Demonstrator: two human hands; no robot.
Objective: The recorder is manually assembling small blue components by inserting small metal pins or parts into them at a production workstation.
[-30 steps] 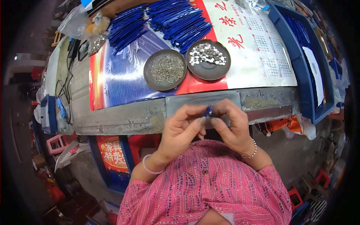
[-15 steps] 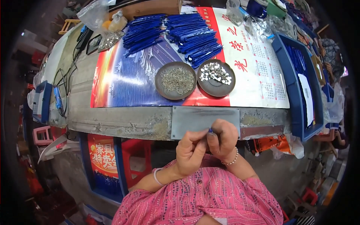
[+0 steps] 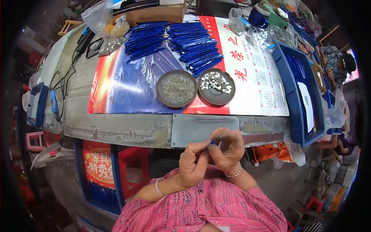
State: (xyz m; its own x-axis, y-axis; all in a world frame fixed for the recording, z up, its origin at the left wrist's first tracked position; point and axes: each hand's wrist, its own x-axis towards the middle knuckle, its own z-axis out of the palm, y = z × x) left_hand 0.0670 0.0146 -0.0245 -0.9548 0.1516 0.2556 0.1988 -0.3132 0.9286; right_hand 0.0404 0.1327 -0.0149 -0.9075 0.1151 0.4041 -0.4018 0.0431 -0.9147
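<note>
My left hand [image 3: 193, 164] and right hand [image 3: 228, 149] are pinched together on a small blue piece [image 3: 212, 142], mid-assembly, I judge. Next I'd need another part from the dishes [image 3: 176, 88].

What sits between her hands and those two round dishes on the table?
Nothing visible does. The left hand and right hand pinch a small blue piece just off the table edge. Only a flat grey metal plate lies between them and the dish of thin pins and dish of shiny bits.
</note>
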